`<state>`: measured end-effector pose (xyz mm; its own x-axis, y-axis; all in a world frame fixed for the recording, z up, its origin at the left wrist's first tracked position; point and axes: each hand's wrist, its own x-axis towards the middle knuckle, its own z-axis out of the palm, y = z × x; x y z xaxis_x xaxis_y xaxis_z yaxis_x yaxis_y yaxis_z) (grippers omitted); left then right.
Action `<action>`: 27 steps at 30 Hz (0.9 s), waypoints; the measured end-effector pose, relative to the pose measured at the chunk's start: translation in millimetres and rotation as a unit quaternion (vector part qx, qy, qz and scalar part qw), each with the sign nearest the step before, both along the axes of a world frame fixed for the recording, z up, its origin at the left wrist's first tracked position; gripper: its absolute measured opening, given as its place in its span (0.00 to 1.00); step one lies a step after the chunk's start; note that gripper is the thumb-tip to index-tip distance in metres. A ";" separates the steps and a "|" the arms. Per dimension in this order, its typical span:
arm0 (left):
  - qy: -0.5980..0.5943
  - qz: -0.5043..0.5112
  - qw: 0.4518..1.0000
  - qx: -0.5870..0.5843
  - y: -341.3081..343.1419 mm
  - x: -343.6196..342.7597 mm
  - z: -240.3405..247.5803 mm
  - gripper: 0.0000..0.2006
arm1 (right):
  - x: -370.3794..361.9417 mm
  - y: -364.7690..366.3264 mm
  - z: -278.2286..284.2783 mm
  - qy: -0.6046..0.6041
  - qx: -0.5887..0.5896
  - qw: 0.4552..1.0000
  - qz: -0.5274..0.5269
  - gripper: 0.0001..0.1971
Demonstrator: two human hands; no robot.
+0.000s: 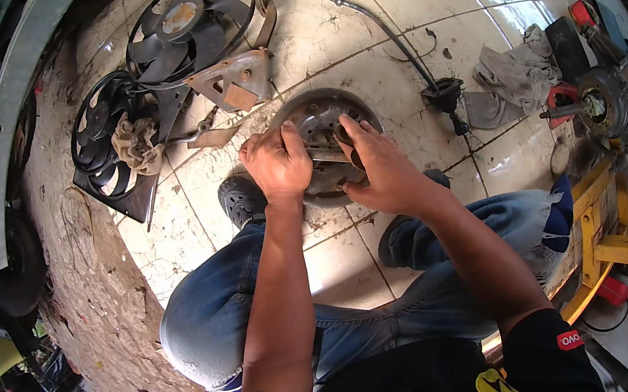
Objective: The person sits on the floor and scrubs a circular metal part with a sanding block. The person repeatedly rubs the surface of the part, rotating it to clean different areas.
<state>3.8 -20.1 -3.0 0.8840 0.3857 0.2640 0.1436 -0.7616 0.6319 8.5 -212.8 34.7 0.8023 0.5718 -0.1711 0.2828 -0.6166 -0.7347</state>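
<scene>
Round metal plate (314, 106) is sitting on the tiled floor (332, 262) by the shoes (240, 201). Right hand (385, 171) is gripping a dark curved piece (349, 150) over it; left hand (277, 167) is curling at the rim, can't tell on what. Probably going midway: parts are meeting, nothing's looking secured yet.

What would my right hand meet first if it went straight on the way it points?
Your right hand would probably meet the far rim of the round metal drum first. If it passed above that, the rusty bracket looks next, though depth is unclear.
</scene>
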 end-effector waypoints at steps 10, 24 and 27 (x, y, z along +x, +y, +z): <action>0.009 -0.011 0.999 -0.052 4.9 4.6 8.1 0.20 | 2.7 -31.0 23.0 0.075 -0.081 0.993 0.027 0.44; -0.016 -0.012 1.000 0.001 8.2 4.2 -3.5 0.20 | -12.7 2.8 8.2 -0.096 0.008 0.995 0.036 0.40; 0.001 -0.004 1.000 -0.010 -4.0 3.6 4.3 0.20 | -15.7 1.8 6.8 -0.089 0.001 0.996 -0.002 0.41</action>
